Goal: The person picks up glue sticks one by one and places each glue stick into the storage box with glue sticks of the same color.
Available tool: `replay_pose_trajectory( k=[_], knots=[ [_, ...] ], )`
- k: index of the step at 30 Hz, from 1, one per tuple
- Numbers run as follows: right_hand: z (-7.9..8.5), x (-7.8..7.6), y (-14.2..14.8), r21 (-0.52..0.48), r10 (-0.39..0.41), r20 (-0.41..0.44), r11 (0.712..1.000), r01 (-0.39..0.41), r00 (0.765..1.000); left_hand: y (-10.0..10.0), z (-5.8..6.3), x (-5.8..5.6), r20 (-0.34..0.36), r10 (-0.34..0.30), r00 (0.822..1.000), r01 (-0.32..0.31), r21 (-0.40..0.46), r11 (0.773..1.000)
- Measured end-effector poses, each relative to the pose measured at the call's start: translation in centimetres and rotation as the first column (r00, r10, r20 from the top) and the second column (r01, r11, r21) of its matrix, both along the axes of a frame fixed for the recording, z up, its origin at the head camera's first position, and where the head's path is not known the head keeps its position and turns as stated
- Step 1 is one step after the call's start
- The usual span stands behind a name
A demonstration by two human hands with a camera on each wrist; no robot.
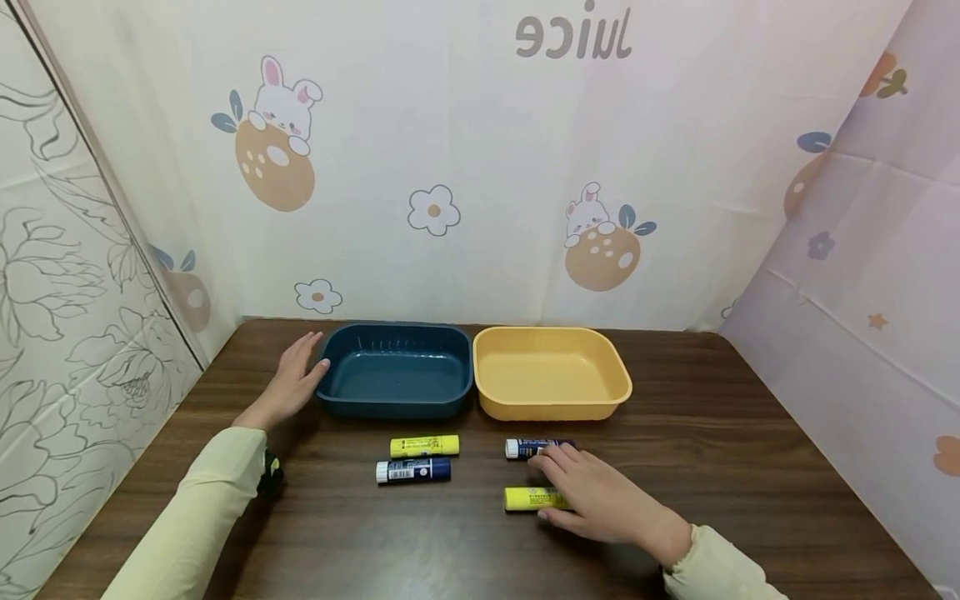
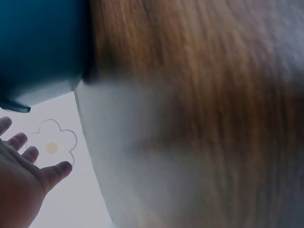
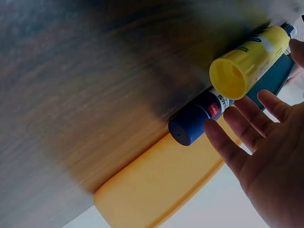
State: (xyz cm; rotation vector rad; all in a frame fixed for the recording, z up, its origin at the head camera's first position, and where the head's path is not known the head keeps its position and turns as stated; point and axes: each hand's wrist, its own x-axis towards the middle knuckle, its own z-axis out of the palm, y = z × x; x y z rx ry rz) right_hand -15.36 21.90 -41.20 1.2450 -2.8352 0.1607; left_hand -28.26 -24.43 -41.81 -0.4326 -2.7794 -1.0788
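My left hand [image 1: 292,383] is at the left end of a dark blue plastic bin [image 1: 393,410], its fingers extended; the left wrist view shows the hand [image 2: 23,180] beside the bin [image 2: 42,42]. Over the right pair of glue sticks hovers my right hand [image 1: 603,500], fingers loosely spread. Its fingertips are near a blue glue stick with a white end [image 1: 521,449], and its thumb is by a yellow glue stick [image 1: 528,499]. In the right wrist view, the fingers [image 3: 223,142] are close to the yellow stick [image 3: 266,52] and blue stick [image 3: 187,126]; contact is unclear.
A yellow plastic bin [image 1: 551,412] stands right of the blue one. Before the blue bin lie another yellow glue stick [image 1: 424,447] and another blue one [image 1: 416,471], side by side. The brown wooden table [image 1: 420,550] meets a patterned cloth [image 1: 480,267] behind.
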Motion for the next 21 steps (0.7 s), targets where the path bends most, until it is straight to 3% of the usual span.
replay_pose_trajectory(
  k=[14, 21],
  knots=[
    [0.08, 0.05, 0.14, 0.032, 0.008, -0.008, 0.999, -0.007, 1.0, -0.01, -0.26, 0.15, 0.093, 0.027, 0.995, -0.03, 0.026, 0.999],
    [-0.15, -0.04, 0.16, 0.024, 0.013, 0.015, 1.0, -0.013, 1.0, -0.36, -0.58, 0.13, 0.084, -0.001, 0.996, -0.003, 0.055, 0.998]
  ],
)
